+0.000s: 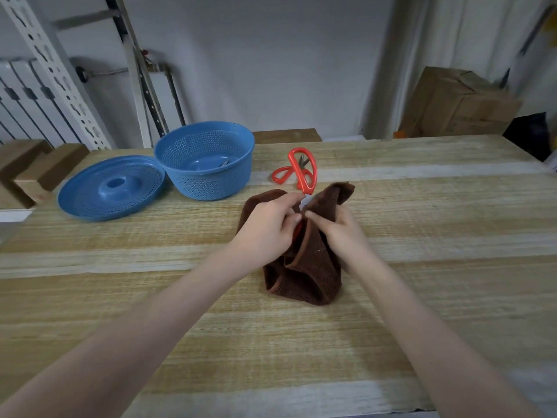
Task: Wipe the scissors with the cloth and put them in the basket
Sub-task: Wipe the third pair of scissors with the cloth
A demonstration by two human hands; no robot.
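Note:
A pair of red-handled scissors (303,173) stands upright over the table's middle, one long handle loop pointing away from me. Its metal part goes down into a brown cloth (304,267) bunched around it. My left hand (266,229) grips the scissors low down, and a bit of red shows by its palm. My right hand (340,232) pinches a fold of the cloth against the metal. The blades are hidden in the cloth. A blue perforated basket (208,185) stands at the back left, and metal scissor tips show inside it.
A second pair of red scissors (281,175) lies flat on the wooden table (422,267) just behind the held pair. The basket's blue lid (90,203) lies to its left. Cardboard boxes (452,104) stand beyond the table's far right edge.

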